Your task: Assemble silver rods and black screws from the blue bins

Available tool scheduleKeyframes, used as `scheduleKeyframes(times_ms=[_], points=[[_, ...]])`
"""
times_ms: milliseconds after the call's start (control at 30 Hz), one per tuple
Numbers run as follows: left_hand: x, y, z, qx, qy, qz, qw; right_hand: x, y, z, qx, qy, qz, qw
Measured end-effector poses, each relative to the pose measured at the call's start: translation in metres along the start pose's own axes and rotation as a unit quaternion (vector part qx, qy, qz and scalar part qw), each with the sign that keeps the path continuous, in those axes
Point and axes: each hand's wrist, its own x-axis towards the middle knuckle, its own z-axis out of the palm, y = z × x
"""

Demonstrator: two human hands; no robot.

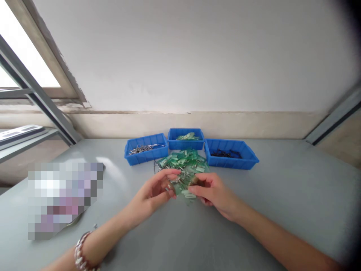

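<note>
A heap of small green-tinted clear plastic bags lies in the middle of the table, with metal pins or screws among them. My right hand is at the heap's near right side, its thumb and fingers closed on a small clear plastic bag with a pale label. Across from it, my left hand has its index finger and thumb apart, at the heap's near left edge. The other left fingers are curled and partly hidden. What the bag contains is too small to make out.
Behind the heap stand three blue bins: the left bin with silvery metal pins, the middle bin with green bags, the right bin with dark screw-like pieces. A blurred-out object lies at left. Metal frame posts flank the table.
</note>
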Motion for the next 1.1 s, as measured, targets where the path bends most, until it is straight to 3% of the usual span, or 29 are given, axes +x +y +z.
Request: scheduleKeyframes(times_ms=[400, 700, 933, 1100], points=[[0.003, -0.007, 0.0, 0.064, 0.036, -0.025, 0.997, -0.002, -0.001, 0.008, -0.089, -0.03, -0.031, 0.995], [0.004, -0.001, 0.002, 0.072, 0.084, -0.031, 0.993, -0.001, 0.001, 0.007, -0.108, -0.046, 0.013, 0.993], [0.006, -0.004, -0.001, 0.068, 0.099, -0.008, 0.993, -0.002, 0.002, 0.009, -0.133, -0.015, -0.015, 0.991], [0.008, -0.008, -0.007, 0.084, 0.167, 0.027, 0.982, 0.015, -0.027, -0.002, -0.048, 0.034, -0.041, 0.997]])
